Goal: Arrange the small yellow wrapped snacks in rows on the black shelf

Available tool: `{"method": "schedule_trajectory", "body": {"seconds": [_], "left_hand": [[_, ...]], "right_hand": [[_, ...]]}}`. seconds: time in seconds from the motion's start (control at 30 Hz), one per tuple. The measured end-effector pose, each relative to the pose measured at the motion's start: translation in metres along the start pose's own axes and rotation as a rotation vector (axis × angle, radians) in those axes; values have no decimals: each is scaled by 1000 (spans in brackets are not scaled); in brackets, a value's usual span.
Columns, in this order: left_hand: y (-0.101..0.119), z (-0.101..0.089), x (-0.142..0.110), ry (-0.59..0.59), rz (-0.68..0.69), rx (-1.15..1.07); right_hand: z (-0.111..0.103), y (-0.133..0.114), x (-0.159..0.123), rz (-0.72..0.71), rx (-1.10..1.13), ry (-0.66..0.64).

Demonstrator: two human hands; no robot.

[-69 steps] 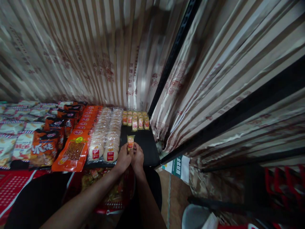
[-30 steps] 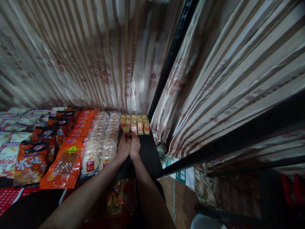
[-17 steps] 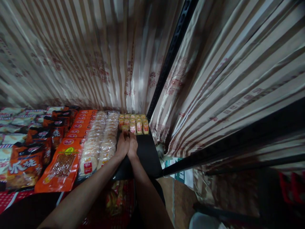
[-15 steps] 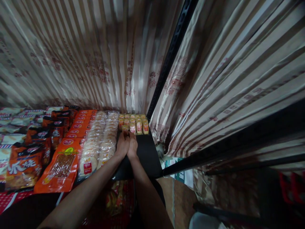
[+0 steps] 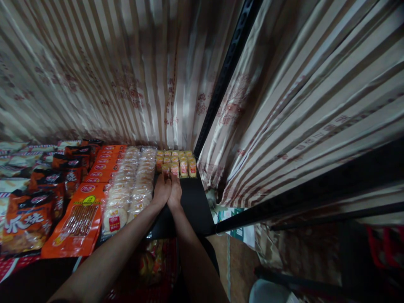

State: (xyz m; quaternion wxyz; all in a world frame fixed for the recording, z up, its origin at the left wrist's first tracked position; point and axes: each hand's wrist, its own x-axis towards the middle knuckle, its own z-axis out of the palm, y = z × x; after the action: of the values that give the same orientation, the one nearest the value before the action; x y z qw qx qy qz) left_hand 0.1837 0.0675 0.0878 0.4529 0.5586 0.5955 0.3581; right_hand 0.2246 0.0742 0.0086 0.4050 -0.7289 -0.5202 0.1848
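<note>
- The left hand [image 5: 162,190] and right hand [image 5: 174,192] are resting side by side and touching, fingertips pointing forward; their fingers are partly hiding one another, so whether either is closing on anything cannot be told.
- A small yellow packet [image 5: 166,168] with a red label is standing just ahead of the left fingertips, its lower end being hidden by them.
- That packet is occupying the left end of the front row of a block of matching yellow packets [image 5: 183,167], which are standing close together in rows.
- Both hands are lying over a black shelf [image 5: 195,206], its bare part spreading to the right of them.
- Just left of the hands, clear-wrapped round pale crackers [image 5: 142,176] are running back in two columns.
- Beyond these, orange pouches [image 5: 82,214] are overlapping in a line, and orange-and-black bags [image 5: 28,223] are sitting farther left, beside pale bags [image 5: 14,184].
- Behind the goods, a striped curtain [image 5: 135,113] is hanging in folds, and a black perforated post [image 5: 225,71] is slanting up past the shelf's back right corner.
</note>
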Motion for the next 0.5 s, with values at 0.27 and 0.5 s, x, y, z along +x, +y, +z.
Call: {"method": "schedule_trajectory", "body": {"seconds": [0.27,0.5], "left_hand": [[-9,0,6,29,38,-44],[-20,1,14,85,25,-60]], "right_hand": [[1,2,1,-12,17,27],[2,2,2,-15,31,31]]}}
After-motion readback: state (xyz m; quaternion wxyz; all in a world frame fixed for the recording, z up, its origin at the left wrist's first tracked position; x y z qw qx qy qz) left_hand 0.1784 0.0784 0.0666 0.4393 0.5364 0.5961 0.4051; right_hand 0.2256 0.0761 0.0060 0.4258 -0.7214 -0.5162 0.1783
